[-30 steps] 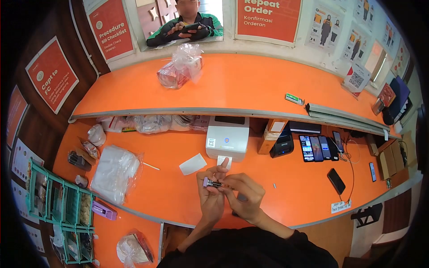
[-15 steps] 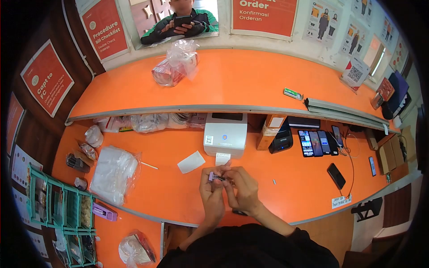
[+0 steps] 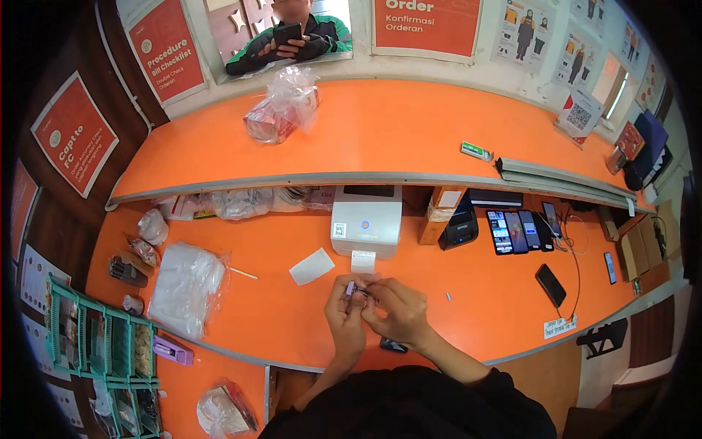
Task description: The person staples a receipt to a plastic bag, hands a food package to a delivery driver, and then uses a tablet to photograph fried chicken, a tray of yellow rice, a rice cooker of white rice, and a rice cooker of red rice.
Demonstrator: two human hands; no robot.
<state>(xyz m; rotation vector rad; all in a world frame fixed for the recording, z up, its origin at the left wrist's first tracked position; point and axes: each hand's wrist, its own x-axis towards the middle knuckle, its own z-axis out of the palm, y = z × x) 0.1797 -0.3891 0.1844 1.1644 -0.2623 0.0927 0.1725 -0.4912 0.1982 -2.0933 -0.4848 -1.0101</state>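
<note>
My left hand and my right hand are together over the lower orange counter, just in front of the white label printer. Both grip a small purple and metal object, which looks like a stapler, held between the fingertips. A white label sticks out of the printer slot right above the hands. A loose white slip lies to the left of them. A small dark object lies on the counter under my right wrist.
A pile of clear plastic bags lies left, a purple stapler near green baskets. Several phones and a black device lie right. On the upper counter sits a wrapped package; a person holds a phone at the window.
My hands have moved slightly up toward the printer, and my left forefinger, raised a second ago, has folded down onto the small purple object.
</note>
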